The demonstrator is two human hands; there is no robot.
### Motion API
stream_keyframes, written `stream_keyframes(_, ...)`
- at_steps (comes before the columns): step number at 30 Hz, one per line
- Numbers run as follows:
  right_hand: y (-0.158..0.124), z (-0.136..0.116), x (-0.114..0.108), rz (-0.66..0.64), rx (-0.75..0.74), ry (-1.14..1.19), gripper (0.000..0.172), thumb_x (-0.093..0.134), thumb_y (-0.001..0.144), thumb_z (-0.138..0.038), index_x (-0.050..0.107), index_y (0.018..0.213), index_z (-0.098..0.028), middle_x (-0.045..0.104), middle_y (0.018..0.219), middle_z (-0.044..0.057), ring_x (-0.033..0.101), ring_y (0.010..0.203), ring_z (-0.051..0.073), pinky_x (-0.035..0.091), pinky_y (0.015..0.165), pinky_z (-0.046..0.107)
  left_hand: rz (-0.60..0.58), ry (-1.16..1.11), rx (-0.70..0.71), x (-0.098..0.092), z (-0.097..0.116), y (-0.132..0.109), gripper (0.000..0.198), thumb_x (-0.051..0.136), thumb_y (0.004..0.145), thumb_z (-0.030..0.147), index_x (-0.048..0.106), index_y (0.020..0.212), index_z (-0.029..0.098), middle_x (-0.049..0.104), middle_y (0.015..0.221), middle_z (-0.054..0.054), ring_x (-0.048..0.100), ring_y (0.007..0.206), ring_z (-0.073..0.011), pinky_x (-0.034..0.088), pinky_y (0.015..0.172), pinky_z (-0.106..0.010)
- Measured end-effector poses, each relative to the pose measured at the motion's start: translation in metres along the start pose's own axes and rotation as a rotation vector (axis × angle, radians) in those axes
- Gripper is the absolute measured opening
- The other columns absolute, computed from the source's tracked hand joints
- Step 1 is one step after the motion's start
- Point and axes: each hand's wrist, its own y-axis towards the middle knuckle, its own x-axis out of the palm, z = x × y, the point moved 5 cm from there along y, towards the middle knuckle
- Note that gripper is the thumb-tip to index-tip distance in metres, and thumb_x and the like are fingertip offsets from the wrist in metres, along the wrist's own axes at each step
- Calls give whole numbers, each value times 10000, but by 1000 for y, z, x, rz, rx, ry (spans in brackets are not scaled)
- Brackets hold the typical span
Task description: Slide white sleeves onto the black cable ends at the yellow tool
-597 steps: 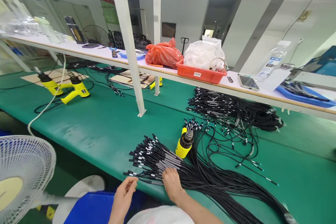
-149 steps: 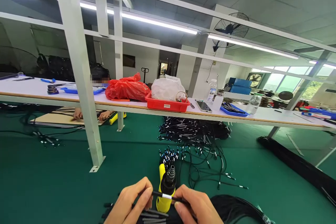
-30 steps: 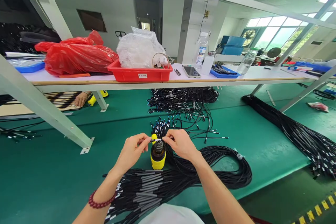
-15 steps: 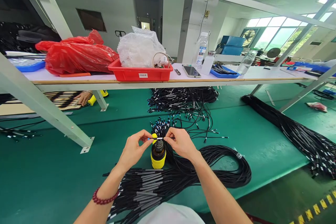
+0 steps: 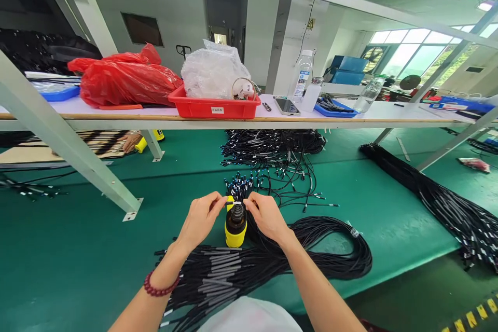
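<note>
A thin black cable with a white sleeve [image 5: 236, 203] is stretched between my two hands, just above the nozzle of an upright yellow-and-black heat gun [image 5: 235, 224]. My left hand [image 5: 203, 218] pinches the cable on the left side of the nozzle. On the right side, my right hand [image 5: 268, 216] pinches it too, fingers closed. Below my hands lies a bundle of black cables [image 5: 360, 257], looped at the right, with grey sleeves [image 5: 223, 272] on its left part. Several cable ends with blue and white tips [image 5: 238, 185] fan out behind the heat gun.
A pile of black cables [image 5: 272, 141] lies under the raised shelf [image 5: 299, 123]. Another long bundle [image 5: 424, 194] stretches along the right. A red tray [image 5: 216, 109], bottles and a phone [image 5: 287, 106] stand on the shelf. Another person's hand [image 5: 131, 141] shows at the left behind a post.
The view has shifted slightly. Both hands still pinch the cable above the nozzle; the blue tip seen earlier at the left fingers is now covered.
</note>
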Motion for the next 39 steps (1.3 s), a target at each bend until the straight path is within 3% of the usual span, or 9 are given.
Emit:
stream_keyframes(4, 0, 2, 1, 31, 0, 34, 230, 458, 960, -282, 573, 784, -188, 601, 673, -19, 496, 601, 129, 299, 562, 213, 13, -22, 21, 1, 3, 0, 275, 449, 918, 442, 549, 795, 217, 591, 699, 36, 525, 643, -142, 366, 587, -231)
stream_keyframes(11, -5, 2, 3, 46, -4, 57, 405, 405, 975, -309, 563, 619, -196, 564, 573, -26, 469, 544, 121, 298, 581, 230, 16, -12, 15, 2, 6, -1, 452, 326, 960, 455, 406, 584, 218, 430, 540, 46, 408, 533, -138, 297, 559, -269)
stream_keyframes(14, -4, 10, 2, 91, 14, 82, 332, 412, 960, -346, 583, 718, -196, 567, 617, -25, 471, 564, 128, 312, 563, 229, -8, -48, 20, 1, 4, -2, 296, 397, 940, 439, 517, 785, 218, 546, 672, 36, 492, 623, -143, 350, 599, -249)
stream_keyframes(17, 2, 33, -4, 166, 59, 103, 313, 370, 952, -379, 604, 881, -183, 580, 679, -6, 503, 607, 149, 371, 588, 242, -17, -85, -7, -7, -7, -6, 267, 407, 936, 446, 497, 1064, 230, 612, 825, 16, 561, 722, -153, 411, 659, -248)
stream_keyframes(22, 10, 100, -20, 307, 200, 103, 488, 438, 858, -454, 541, 1193, -113, 594, 1094, 166, 576, 932, 253, 471, 801, 392, -23, -67, -139, -21, -62, -39, 285, 373, 951, 451, 538, 984, 221, 618, 800, 4, 594, 771, -158, 451, 708, -262)
stream_keyframes(25, 1, 136, -19, 310, 305, 106, 623, 524, 774, -490, 506, 1246, -84, 570, 1136, 218, 603, 953, 295, 502, 790, 437, -71, 0, -269, -12, -113, -78, 239, 468, 936, 391, 582, 878, 189, 614, 729, 20, 575, 674, -139, 451, 649, -270)
stream_keyframes(28, -16, 153, -5, 256, 344, 127, 607, 523, 754, -495, 522, 1223, -111, 595, 1111, 202, 639, 902, 283, 527, 760, 431, -95, 77, -428, 5, -162, -118, 220, 569, 917, 340, 606, 823, 145, 614, 722, 23, 595, 664, -131, 491, 676, -305)
stream_keyframes(33, -46, 139, 38, 40, 269, 200, 423, 511, 774, -483, 616, 1035, -167, 676, 984, 140, 675, 818, 255, 548, 720, 385, -22, 150, -580, 27, -207, -150, 155, 595, 917, 291, 634, 907, 142, 668, 920, -22, 644, 877, -170, 523, 831, -381)
stream_keyframes(39, -88, 98, 97, -247, 134, 227, 230, 472, 862, -344, 661, 917, -225, 685, 754, 46, 659, 688, 213, 527, 612, 308, 110, 108, -641, 34, -217, -155, 165, 585, 925, 285, 633, 992, 142, 667, 1025, -45, 642, 958, -191, 529, 865, -408)
